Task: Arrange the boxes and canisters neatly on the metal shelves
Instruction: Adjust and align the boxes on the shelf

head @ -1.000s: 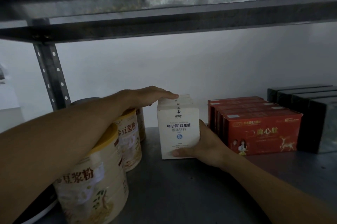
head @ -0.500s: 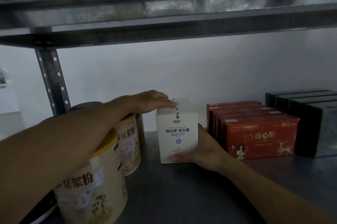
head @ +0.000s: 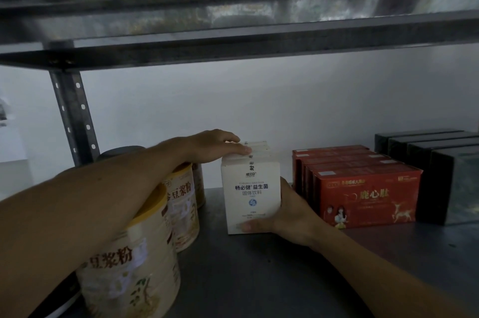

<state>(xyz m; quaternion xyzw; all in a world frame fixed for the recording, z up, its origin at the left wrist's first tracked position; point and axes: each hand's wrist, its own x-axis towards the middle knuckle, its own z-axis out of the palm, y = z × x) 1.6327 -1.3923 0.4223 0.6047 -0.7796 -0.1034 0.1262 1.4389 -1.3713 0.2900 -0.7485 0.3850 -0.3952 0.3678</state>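
A white box point(head: 251, 196) with blue print stands upright on the grey metal shelf point(head: 259, 278), with more white boxes in a row behind it. My left hand point(head: 215, 145) lies flat on the tops of these boxes. My right hand point(head: 287, 216) grips the front box at its lower right side, thumb across the front. To the left stand cream canisters point(head: 129, 273) with yellow lids, under my left forearm. On the right sit a row of red boxes point(head: 368, 196) and a row of black boxes point(head: 451, 180).
A perforated metal upright point(head: 74, 118) rises at the back left. The shelf above point(head: 233, 32) hangs low over the boxes. A white wall closes the back. Bare shelf surface lies in front of the boxes. A dark lid point(head: 121, 151) shows behind the canisters.
Both hands stay on the white boxes. The view has tilted slightly, so everything sits a little lower in the frame. The boxes have hardly shifted.
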